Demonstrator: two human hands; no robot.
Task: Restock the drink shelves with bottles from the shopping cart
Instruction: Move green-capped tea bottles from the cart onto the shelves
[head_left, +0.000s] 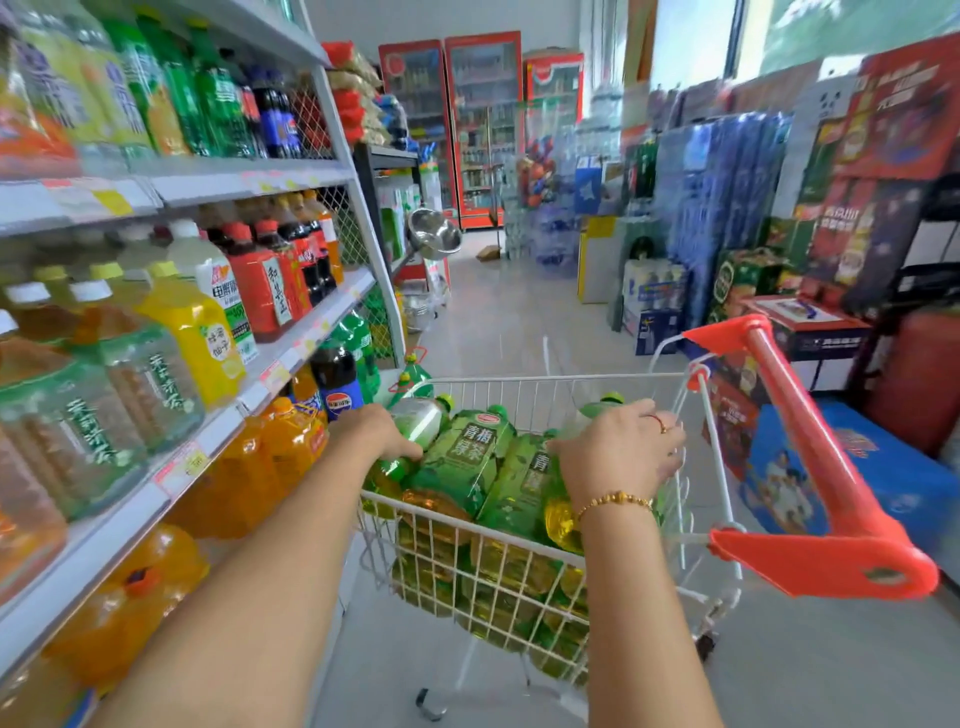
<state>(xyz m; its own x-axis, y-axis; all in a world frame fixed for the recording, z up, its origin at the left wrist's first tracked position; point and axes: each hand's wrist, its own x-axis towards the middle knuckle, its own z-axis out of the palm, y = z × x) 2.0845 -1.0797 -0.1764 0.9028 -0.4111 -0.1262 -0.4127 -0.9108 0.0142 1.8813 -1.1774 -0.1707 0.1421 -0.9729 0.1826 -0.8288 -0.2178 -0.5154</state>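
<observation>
The bottles to take lie in the white wire shopping cart (545, 378), directly in front of the person and under both hands. They are on their sides, long axis running away from the person, caps toward the far end of the cart. The left hand (376, 431) is on the shelf side; its fingers and thumb are curled round a clear green-capped bottle with a pale label (421, 418). The right hand (621, 449) lies on top of a second green-capped bottle (605, 402) close to the opposite wire wall, fingers bent down over it. I judge that it holds the bottle, though the underside of the grip is hidden. Between the hands lie green-labelled tea bottles (467, 457), packed tightly. The grey drink shelves (291, 353) stand at the left, just beside the cart, so the left hand is nearer to them. I think the lift must first clear the cart rim, then go left. The low shelf there already carries orange drink bottles (291, 441) and a dark cola bottle (337, 384); the red cart handle (810, 457) is at the right, out of the way.
</observation>
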